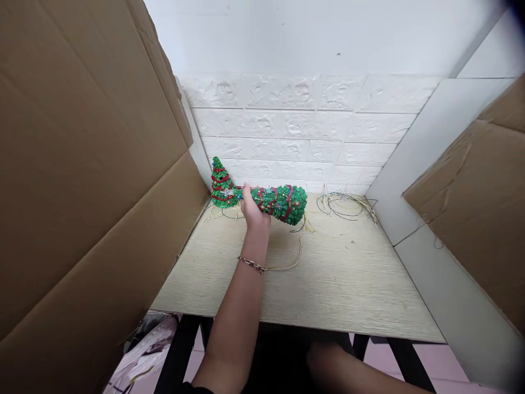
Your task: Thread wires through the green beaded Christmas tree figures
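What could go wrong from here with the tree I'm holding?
The held tree, sideways in the left hand, overlaps the upright tree in view, so it might knock that one over. A loose wire appears to run behind the bracelet, and could perhaps snag on it.

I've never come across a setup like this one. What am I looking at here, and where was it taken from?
There is no machine: a person works bare-handed, and this single picture comes from a camera on their head, looking forward and down. The left hand grips a small decorated tree lying sideways, its wide end to the right. Another tree stands upright at the table's back left corner. Loose wires lie at the back right. The right forearm shows at the bottom, blurred; its hand cannot be made out. Cardboard stands along the left side.
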### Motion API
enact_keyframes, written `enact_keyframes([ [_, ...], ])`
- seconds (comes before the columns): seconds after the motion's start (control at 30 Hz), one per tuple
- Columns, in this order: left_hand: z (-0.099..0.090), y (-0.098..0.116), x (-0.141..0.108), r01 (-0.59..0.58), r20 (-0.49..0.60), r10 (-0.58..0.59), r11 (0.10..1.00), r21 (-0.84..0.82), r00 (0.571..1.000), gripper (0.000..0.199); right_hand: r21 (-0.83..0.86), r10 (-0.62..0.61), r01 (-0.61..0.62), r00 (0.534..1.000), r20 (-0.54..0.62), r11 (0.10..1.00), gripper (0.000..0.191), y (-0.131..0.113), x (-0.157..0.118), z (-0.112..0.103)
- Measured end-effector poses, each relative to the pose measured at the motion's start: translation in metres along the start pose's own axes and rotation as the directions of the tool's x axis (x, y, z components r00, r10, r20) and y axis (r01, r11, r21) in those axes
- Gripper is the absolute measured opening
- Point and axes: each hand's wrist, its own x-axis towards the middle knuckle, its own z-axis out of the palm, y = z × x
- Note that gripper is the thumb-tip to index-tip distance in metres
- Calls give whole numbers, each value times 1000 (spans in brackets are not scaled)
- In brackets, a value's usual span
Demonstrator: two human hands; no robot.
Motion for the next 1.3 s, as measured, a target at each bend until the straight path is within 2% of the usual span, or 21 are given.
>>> enact_keyframes([
  [0.07, 0, 1, -2, 2, 3, -2, 1000, 9, 1000, 20, 3, -35, 35, 964, 265, 999, 28, -34, 0, -45],
  [0.13, 1, 2, -3, 10, 19, -11, 1000, 25, 1000, 22, 77, -88, 58, 876, 473, 995, 20, -62, 5, -110],
  [0.2, 0, 3, -3, 18, 41, -19, 999, 30, 999, 23, 150, -30, -11, 961, 273, 989, 19, -73, 20, -173],
  [0.23, 0, 3, -3, 21, 52, -22, 999, 28, 998, 23, 193, 12, -32, 994, 107, 981, 24, -71, 30, -197],
  [0.27, 0, 3, -3, 22, 64, -23, 1000, 22, 998, 23, 224, 79, -56, 992, -98, 973, 28, -64, 42, -214],
  [0.3, 0, 3, -2, 25, 79, -26, 1000, 12, 997, 23, 234, 162, -91, 937, -309, 968, 27, -53, 55, -225],
  [0.33, 0, 3, -2, 33, 96, -33, 999, -1, 995, 24, 239, 248, -144, 833, -494, 960, 27, -40, 68, -228],
  [0.37, 0, 3, -2, 48, 117, -46, 999, -17, 992, 24, 245, 299, -185, 741, -601, 952, 28, -26, 81, -226],
  [0.4, 0, 3, -2, 70, 135, -64, 997, -34, 989, 24, 255, 316, -195, 707, -632, 947, 32, -13, 93, -220],
  [0.47, -1, 4, -2, 121, 159, -108, 990, -72, 981, 23, 313, 330, -170, 746, -578, 934, 39, 8, 112, -203],
  [0.53, -3, 4, -2, 156, 173, -137, 983, -100, 975, 21, 351, 351, -167, 744, -569, 921, 39, 19, 123, -186],
  [0.63, -7, 6, 2, 172, 184, -153, 981, -91, 971, 24, 313, 352, -199, 741, -573, 929, 33, 22, 127, -173],
  [0.77, -13, 8, 9, 186, 225, -162, 979, -89, 961, 28, 185, 274, -205, 801, -533, 961, 26, 21, 126, -171],
  [0.8, -13, 9, 10, 187, 246, -156, 977, -105, 957, 27, 165, 253, -192, 777, -577, 967, 26, 22, 125, -171],
  [0.87, -14, 9, 11, 185, 283, -141, 974, -134, 949, 26, 142, 212, -159, 672, -709, 977, 30, 25, 125, -171],
  [0.93, -14, 8, 9, 185, 301, -138, 973, -135, 944, 25, 143, 189, -124, 597, -780, 982, 45, 29, 125, -170],
  [0.97, -14, 8, 7, 193, 306, -149, 974, -121, 940, 25, 145, 178, -102, 611, -771, 984, 50, 31, 125, -169],
  [1.07, -13, 7, 0, 258, 346, -234, 966, -26, 909, 25, 127, 102, -25, 755, -647, 992, 40, 33, 124, -164],
  [1.13, -13, 7, -3, 292, 383, -294, 954, 66, 876, 26, 91, 55, -2, 814, -579, 996, 39, 32, 122, -162],
  [1.2, -14, 8, -4, 256, 426, -294, 956, 147, 855, 29, 51, 50, -26, 830, -555, 998, 41, 30, 119, -161],
  [1.3, -14, 10, -1, 136, 488, -240, 961, 240, 839, 39, 2, 39, -47, 810, -585, 999, 42, 29, 116, -161],
])
